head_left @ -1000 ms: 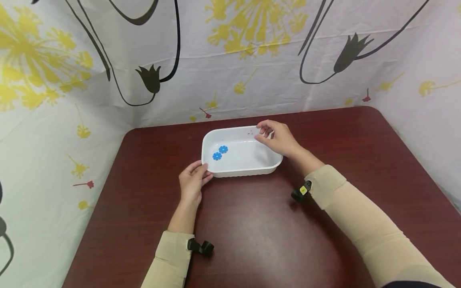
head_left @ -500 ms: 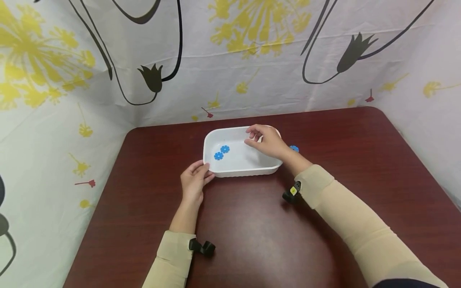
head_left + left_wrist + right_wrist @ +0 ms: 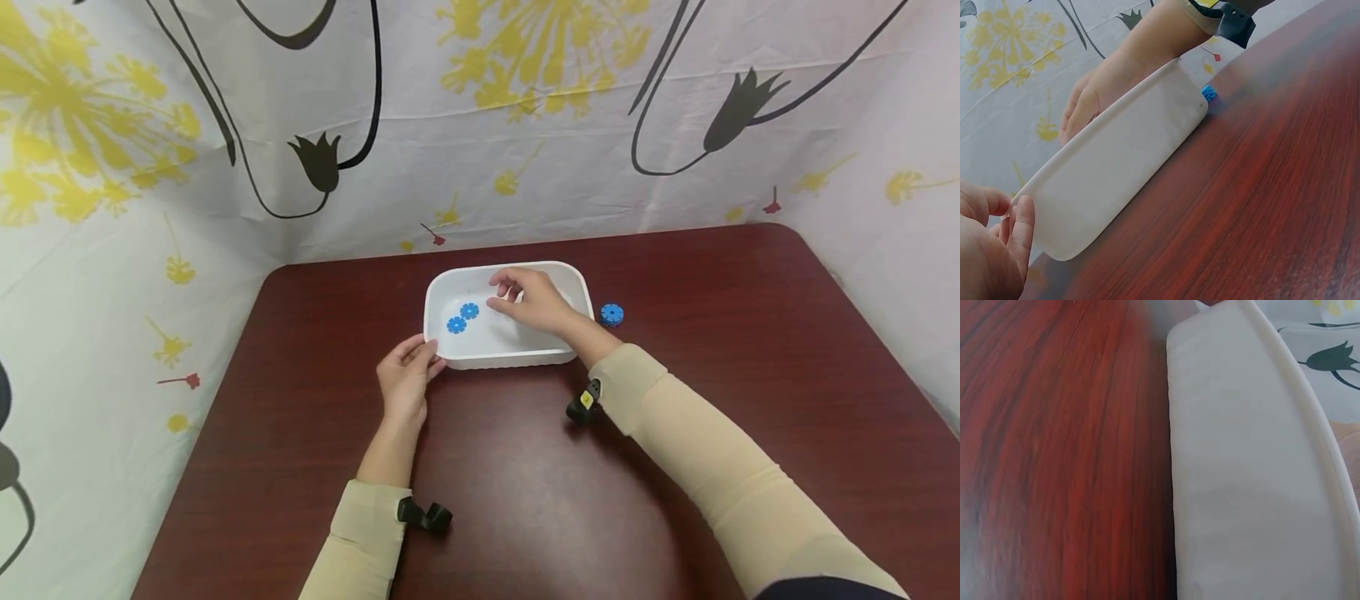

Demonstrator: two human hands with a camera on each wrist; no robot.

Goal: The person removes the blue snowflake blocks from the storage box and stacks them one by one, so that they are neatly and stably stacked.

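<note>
A white rectangular tray stands on the table. Its front left corner is pinched by my left hand, thumb over the rim and fingers against the outside; the left wrist view shows this hold on the rim too. Two blue notched plastic discs lie inside, toward the left end. Over the tray's middle is my right hand, its fingers loosely bent, with nothing visible between thumb and fingers. Beyond the tray's right end, a small stack of blue notched discs sits on the table. The right wrist view shows mostly the tray's outer wall.
The dark red-brown wooden table has rounded far corners. A white patterned cloth hangs behind it and along both sides. Small black cameras sit at both sleeve cuffs.
My right hand has moved left across the tray, toward the two discs inside. The disc stack right of the tray has come into sight. My left hand keeps its hold on the corner.
</note>
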